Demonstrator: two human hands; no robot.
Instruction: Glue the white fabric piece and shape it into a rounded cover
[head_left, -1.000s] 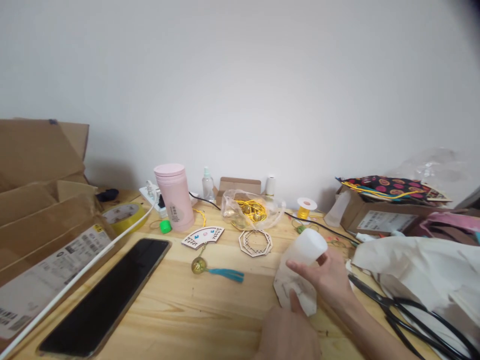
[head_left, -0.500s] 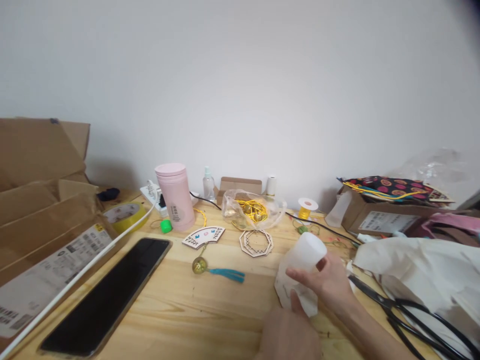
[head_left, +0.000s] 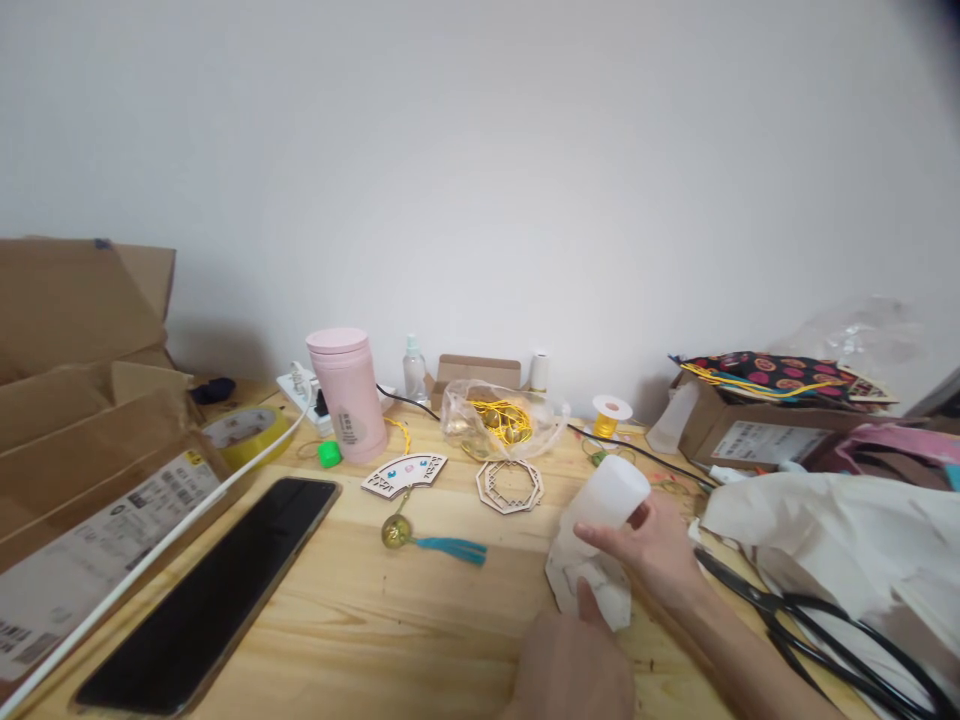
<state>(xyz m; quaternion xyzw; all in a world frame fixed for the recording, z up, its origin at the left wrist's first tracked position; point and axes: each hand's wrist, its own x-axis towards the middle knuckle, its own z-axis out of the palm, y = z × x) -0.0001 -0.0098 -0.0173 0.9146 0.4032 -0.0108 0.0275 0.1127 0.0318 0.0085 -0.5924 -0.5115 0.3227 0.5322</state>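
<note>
My right hand (head_left: 660,540) wraps around a white translucent plastic cup (head_left: 621,490), its thumb laid across the side. Flat on the table, a white octagonal piece (head_left: 604,590) with fine dark lines lies under the cup. My left hand (head_left: 577,655) is closed apart from one finger, which presses on the near edge of that piece; the rest of its grip is hidden. Farther off lie an octagonal wooden frame (head_left: 510,487) and a fan-shaped wooden plaque (head_left: 405,476) with a brass bell (head_left: 396,531) and blue tassel (head_left: 452,549).
Black scissors (head_left: 780,605) and white cloth (head_left: 810,520) lie at the right. A phone (head_left: 217,585), tape roll (head_left: 244,433) and cardboard box (head_left: 97,460) occupy the left. Behind stand a pink tumbler (head_left: 347,400), a bag of yellow cords (head_left: 499,420) and a yellow thread spool (head_left: 609,420).
The whole view has shifted slightly left. Both hands stay at the cup and the octagonal piece, with hardly any movement between them.
</note>
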